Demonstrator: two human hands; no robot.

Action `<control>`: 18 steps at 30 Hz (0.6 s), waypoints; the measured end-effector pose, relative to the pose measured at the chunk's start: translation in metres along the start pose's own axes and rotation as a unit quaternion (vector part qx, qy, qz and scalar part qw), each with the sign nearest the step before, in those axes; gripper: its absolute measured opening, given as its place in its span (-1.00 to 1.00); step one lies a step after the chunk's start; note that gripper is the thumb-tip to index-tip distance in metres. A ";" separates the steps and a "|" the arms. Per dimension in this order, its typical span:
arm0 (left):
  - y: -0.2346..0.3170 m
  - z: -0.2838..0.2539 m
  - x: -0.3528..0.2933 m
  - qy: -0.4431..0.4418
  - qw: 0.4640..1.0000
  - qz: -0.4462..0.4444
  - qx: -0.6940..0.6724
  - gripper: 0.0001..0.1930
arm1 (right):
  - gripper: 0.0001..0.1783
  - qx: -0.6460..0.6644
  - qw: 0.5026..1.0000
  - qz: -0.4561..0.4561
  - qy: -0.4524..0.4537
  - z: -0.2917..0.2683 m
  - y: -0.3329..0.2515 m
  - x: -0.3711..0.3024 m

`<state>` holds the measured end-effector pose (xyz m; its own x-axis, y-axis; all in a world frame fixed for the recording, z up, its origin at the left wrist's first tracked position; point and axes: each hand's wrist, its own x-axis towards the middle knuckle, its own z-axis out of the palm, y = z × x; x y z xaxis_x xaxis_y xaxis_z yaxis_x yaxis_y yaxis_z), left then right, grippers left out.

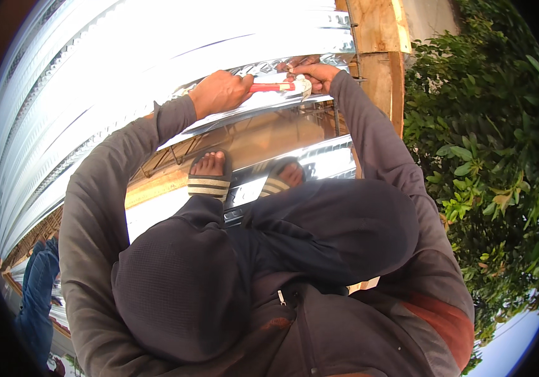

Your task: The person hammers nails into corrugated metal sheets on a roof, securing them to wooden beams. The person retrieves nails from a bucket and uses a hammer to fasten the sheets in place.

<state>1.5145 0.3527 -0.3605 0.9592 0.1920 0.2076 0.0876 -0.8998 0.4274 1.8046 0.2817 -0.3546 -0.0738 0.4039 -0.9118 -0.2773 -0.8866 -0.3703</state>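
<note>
I squat on shiny corrugated metal sheets (125,56). My left hand (219,92) grips the near end of a red-handled tool (272,87) that lies across the edge of one sheet. My right hand (315,75) closes around the tool's pale head (301,86), close to a wooden board (379,69). What the head bites on is hidden by my fingers. Below my hands, my feet in striped sandals (208,183) rest on a lower sheet (326,160). Dark trousers and grey sleeves fill the lower half of the view.
Steel bar lattice (253,132) and timber show in the gap between sheets. Wooden formwork boards (376,25) stand at the sheets' right end, with dense green foliage (483,144) beyond. Another person's blue-trousered legs (37,283) stand at the lower left.
</note>
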 end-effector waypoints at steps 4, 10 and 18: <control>0.003 -0.004 0.009 -0.039 0.999 -0.033 0.003 -0.69 | -0.74 -0.023 0.999 0.027 -0.032 -0.008 0.001 0.004; -0.005 0.002 0.003 -0.067 0.996 -0.058 0.026 -0.71 | -0.65 -0.016 0.999 0.035 -0.037 -0.009 -0.004 0.008; -0.007 -0.002 0.003 -0.076 0.995 -0.057 0.023 -0.70 | -0.77 -0.085 0.995 0.027 -0.040 -0.013 -0.004 0.011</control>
<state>1.5157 0.3607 -0.3610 0.9714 0.2361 0.0238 0.2073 -0.8933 0.3988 1.8175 0.2871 -0.3653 -0.1622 0.3645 -0.9170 -0.1055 -0.9304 -0.3511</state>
